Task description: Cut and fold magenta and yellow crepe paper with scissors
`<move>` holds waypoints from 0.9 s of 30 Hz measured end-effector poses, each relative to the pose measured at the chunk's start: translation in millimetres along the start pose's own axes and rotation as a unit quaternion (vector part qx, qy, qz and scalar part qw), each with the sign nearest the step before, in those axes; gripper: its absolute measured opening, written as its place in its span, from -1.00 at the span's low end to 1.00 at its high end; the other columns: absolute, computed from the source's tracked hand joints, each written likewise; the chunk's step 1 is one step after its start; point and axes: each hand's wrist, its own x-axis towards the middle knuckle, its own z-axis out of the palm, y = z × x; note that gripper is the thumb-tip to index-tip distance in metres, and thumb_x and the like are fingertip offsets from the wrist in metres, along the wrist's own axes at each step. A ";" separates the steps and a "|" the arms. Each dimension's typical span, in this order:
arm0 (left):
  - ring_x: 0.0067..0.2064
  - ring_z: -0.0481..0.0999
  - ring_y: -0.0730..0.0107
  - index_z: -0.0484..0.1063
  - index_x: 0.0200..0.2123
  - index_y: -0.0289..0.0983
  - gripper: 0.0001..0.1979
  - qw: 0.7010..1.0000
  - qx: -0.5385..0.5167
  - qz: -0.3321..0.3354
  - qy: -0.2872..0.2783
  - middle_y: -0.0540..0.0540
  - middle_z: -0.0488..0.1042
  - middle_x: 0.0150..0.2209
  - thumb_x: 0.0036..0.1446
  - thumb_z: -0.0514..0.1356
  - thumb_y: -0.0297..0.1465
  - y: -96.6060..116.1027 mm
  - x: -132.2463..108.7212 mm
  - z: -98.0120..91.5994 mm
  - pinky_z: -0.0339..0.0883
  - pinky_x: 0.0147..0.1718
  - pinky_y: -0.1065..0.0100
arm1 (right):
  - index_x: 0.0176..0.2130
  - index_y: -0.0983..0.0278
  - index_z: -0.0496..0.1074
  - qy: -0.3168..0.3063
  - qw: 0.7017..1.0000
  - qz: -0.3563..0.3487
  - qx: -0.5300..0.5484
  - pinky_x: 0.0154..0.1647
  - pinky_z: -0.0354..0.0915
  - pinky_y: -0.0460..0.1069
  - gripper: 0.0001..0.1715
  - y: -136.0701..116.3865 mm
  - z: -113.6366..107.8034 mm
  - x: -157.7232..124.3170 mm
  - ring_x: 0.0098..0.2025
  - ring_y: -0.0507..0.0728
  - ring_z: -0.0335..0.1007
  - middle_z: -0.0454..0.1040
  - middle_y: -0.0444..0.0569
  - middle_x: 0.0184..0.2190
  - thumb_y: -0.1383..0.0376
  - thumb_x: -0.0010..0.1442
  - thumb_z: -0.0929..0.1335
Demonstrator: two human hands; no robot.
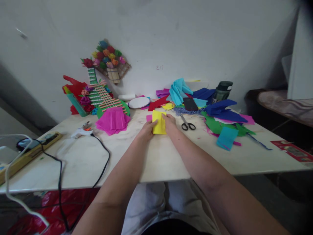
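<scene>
- Bare forearms (124, 168) stretch forward over the table (166, 166).
- Yellow paper (159, 127) sits between both hands; whether it touches the tabletop, I cannot tell.
- Left hand (147, 130) grips its left edge; right hand (170, 120) pinches its upper right side.
- Scissors (185, 122) lie just right of the right hand.
- Pink paper (112, 121) is stacked left of the left hand, with a glue gun (81, 132) farther left.
- Beyond the right hand lies a phone (190, 104).
- Well right of both hands, green paper (212, 124) lies near a bottle (222, 91).
</scene>
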 end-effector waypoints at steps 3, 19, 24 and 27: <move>-0.22 0.50 0.21 0.39 -0.19 -0.41 -0.75 1.000 0.010 -0.006 -0.001 -0.25 0.51 -0.30 0.00 0.17 -0.51 -3.2 1.7 -0.4 0.36 -0.16 0.20 | -0.52 0.23 0.24 0.009 1.000 -0.003 -0.017 -0.64 0.23 -0.14 -0.86 0.2 1.4 -1.1 -0.64 -0.03 0.25 0.32 -0.24 -0.69 0.31 -0.06 0.34; -0.16 0.48 0.23 0.37 -0.19 -0.38 -0.79 0.999 -0.016 0.035 0.014 -0.24 0.50 -0.24 0.05 0.12 -0.50 6.0 1.6 -8.1 0.33 -0.10 0.21 | -0.40 0.31 0.37 -0.184 0.978 0.098 0.026 -0.34 0.41 0.03 -0.81 -9.7 0.2 -9.1 -0.46 0.11 0.45 0.48 -0.05 -0.57 0.22 0.04 0.36; -0.17 0.49 0.24 0.34 -0.14 -0.40 -0.76 0.999 -0.032 0.014 0.013 -0.25 0.49 -0.23 0.08 0.07 -0.53 7.7 -0.8 -5.6 0.34 -0.12 0.21 | -0.42 0.31 0.39 -0.162 0.984 0.054 -0.044 -0.37 0.41 0.01 -0.82 -3.9 3.3 -12.3 -0.51 0.08 0.44 0.49 -0.05 -0.58 0.22 0.01 0.38; -0.18 0.49 0.23 0.34 -0.14 -0.41 -0.76 0.999 -0.036 0.006 0.010 -0.27 0.49 -0.23 0.08 0.07 -0.53 8.3 -0.4 -6.7 0.35 -0.12 0.22 | -0.44 0.30 0.40 -0.129 0.988 0.024 -0.079 -0.42 0.39 -0.02 -0.84 0.8 4.5 -10.3 -0.53 0.07 0.43 0.48 -0.08 -0.60 0.25 -0.02 0.40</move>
